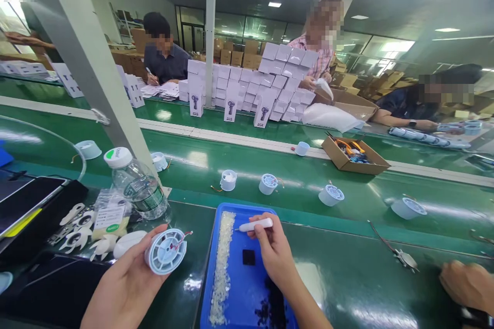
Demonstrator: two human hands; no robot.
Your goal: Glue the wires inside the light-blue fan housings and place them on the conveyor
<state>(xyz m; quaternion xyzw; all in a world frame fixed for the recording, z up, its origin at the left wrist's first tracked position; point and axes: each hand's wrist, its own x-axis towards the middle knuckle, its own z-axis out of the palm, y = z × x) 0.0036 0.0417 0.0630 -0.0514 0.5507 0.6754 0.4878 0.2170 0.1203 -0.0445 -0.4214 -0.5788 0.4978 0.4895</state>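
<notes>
Left hand (123,282) at 7 o'clock, grip closed round pale blue fan housing (165,250), vaned face tilted up toward wearer for access; red wire loops across it. Right hand (275,252) at 6 o'clock, grip pinching white pen-shaped tool (255,225) level over blue tray (236,288), tip pointing at strip of small clear pieces (223,262). Black pad (249,257) on tray floor. Water bottle (136,182) at 10 o'clock. More housings spaced along green conveyor surface (293,187). Co-worker's hand (466,283) at 4 o'clock.

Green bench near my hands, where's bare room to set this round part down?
Bare green bench lies right of the blue tray, before the small metal piece. Left of the tray is crowded: water bottle, white fan blades, black mat.
</notes>
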